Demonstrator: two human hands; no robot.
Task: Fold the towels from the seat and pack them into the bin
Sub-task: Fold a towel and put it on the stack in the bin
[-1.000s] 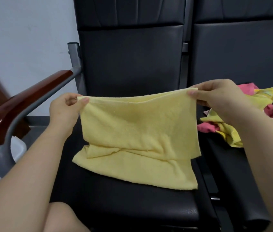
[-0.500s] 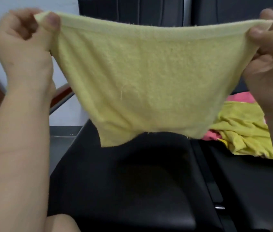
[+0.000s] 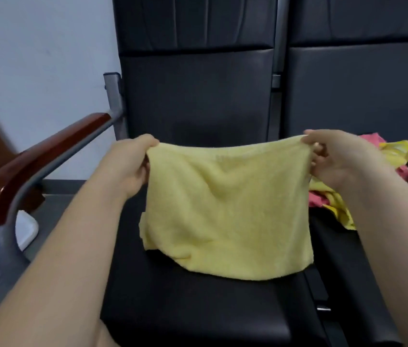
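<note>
A pale yellow towel point(image 3: 225, 209) hangs stretched between my hands over the black seat point(image 3: 198, 304). My left hand point(image 3: 128, 166) pinches its upper left corner and my right hand point(image 3: 335, 156) pinches its upper right corner. The towel's lower edge drapes onto the seat cushion. A heap of pink and yellow towels point(image 3: 395, 159) lies on the neighbouring seat to the right, partly hidden behind my right forearm.
A brown wooden armrest point(image 3: 35, 164) on a grey metal frame point(image 3: 5, 236) stands at the left. Below it shows part of a white bin point(image 3: 26, 226). Black seat backs point(image 3: 198, 83) rise behind. A metal gap divides the two seats.
The towel was lifted high close to the camera half a second ago. It has now come back down, with its bottom edge resting on the seat.
</note>
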